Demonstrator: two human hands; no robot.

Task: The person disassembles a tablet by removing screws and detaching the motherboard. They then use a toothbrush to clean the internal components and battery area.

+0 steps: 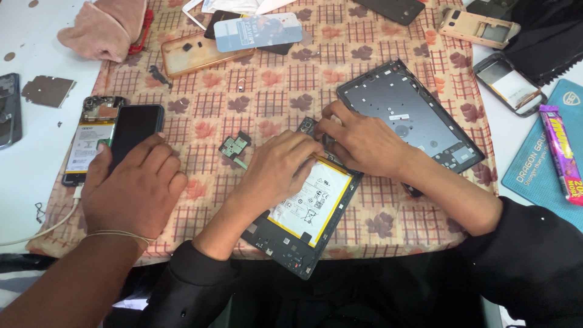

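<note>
Where we worked: on an opened tablet (306, 209), its yellow-edged white battery face up, lying on the checked cloth (267, 91) near the table's front edge.
Long axis: it ran from the near edge, just in front of us, up and slightly right, towards the middle of the cloth.
Direction from the hands: the tablet lay directly under both; its far end was covered by them and its near end was bare.
Our left hand (276, 170): it lay palm down across the battery's upper part, fingers bent. We could not tell whether they pinched anything.
Our right hand (364, 143): it came in from the right, fingertips on the tablet's far end and touching the left fingers. Its grip was hidden too.
Nearer hand: the left covered more of the tablet; the right reached only the top corner.
Just beside: a grey tablet shell (407, 112) lay under our right wrist, and a small green circuit board (234, 147) lay left of our left hand.
Another person's hand (133, 188): it rested on a dark phone (136, 124), well apart from the tablet.
Farther out: an opened phone (91, 143), a pink cloth (106, 27) and a purple sweet bar (562, 152) on a teal mat (534, 176).
</note>
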